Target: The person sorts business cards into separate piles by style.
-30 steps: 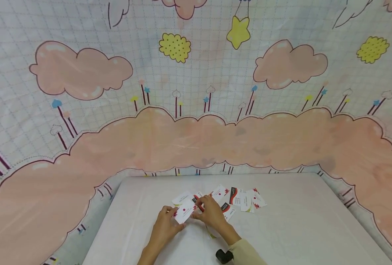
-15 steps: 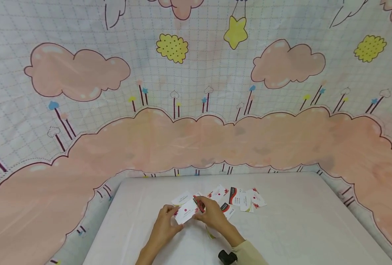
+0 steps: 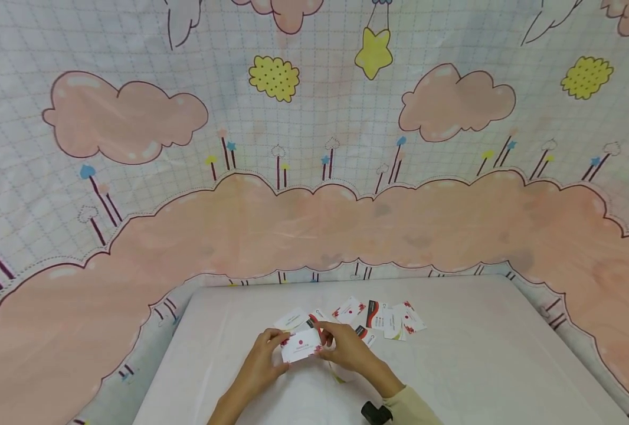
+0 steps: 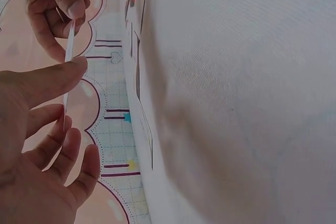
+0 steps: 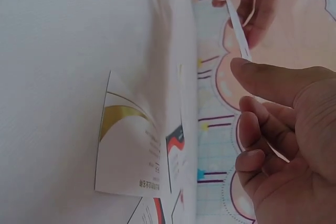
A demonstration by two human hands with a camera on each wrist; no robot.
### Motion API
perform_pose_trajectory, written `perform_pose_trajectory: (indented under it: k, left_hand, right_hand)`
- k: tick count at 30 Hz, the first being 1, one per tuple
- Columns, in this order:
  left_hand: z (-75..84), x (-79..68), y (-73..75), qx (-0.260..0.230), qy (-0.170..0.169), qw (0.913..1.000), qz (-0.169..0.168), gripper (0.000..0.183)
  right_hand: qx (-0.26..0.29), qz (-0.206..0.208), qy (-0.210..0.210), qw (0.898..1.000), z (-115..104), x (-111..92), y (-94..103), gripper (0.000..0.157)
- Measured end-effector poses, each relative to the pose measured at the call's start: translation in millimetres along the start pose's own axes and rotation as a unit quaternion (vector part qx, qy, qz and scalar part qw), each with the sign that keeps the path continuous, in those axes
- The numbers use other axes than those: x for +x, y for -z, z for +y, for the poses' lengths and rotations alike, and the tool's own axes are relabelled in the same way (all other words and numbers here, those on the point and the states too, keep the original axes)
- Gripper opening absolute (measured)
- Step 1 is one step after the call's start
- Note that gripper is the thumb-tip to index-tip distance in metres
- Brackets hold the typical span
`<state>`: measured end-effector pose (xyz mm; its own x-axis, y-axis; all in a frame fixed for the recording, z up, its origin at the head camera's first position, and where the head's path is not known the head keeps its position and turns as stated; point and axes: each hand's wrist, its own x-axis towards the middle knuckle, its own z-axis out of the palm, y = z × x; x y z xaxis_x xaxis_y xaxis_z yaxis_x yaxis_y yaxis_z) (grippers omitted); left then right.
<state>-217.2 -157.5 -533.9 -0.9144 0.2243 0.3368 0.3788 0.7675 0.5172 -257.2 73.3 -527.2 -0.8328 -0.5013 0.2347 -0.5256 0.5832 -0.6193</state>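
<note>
The left hand (image 3: 264, 357) pinches one end of a white card (image 3: 300, 346), with the thumb at the lower side and the fingers at the upper side. The right hand (image 3: 349, 348) pinches the other end, its fingers curled. So the white card is between the two hands, and both wrist views show it nearly edge-on, above the bench (image 3: 468, 354).

Compared with one second ago, the white card has turned: it stood at a slant, and now its long side is closer to level in the head view. The right hand is also a little lower. This suggests that the card is still being adjusted and is not yet put down.

Near the hands lies a gold-banded card (image 5: 126, 153), and beyond them are a plain white card (image 3: 292, 319), a red-flowered card (image 3: 349, 309) and a black-and-red card (image 3: 376, 314). A pale sleeve (image 3: 412, 406) covers the right forearm.

On the white card there is a red dot with thin lines of print below, and red decoration at its corners; the print is too small for reading. The gold-banded card carries gold characters, seemingly Chinese, upside down in the right wrist view. No brand can be read with certainty.
</note>
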Motion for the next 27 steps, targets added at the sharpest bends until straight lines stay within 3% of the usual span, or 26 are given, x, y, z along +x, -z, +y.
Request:
perform_pose_trajectory:
  k: [13,23,27]
  left_hand:
    - [-9.6,-4.7,4.9,0.014,-0.034,0.9946,-0.097,0.057]
    - [-20.2,-11.0,3.8,0.008,-0.067,0.9931,-0.096,0.054]
    - [-21.1,-11.9,4.3,0.003,-0.063,0.9924,-0.106,0.053]
  right_hand:
    - [-0.098,-0.01,-0.01,0.995,4,-16,-8.8,0.051]
    - [-0.143,-0.008,0.004,0.99,2,-23,-18.2,0.05]
    - [-0.153,-0.015,0.0,0.988,0,-24,-22.3,0.047]
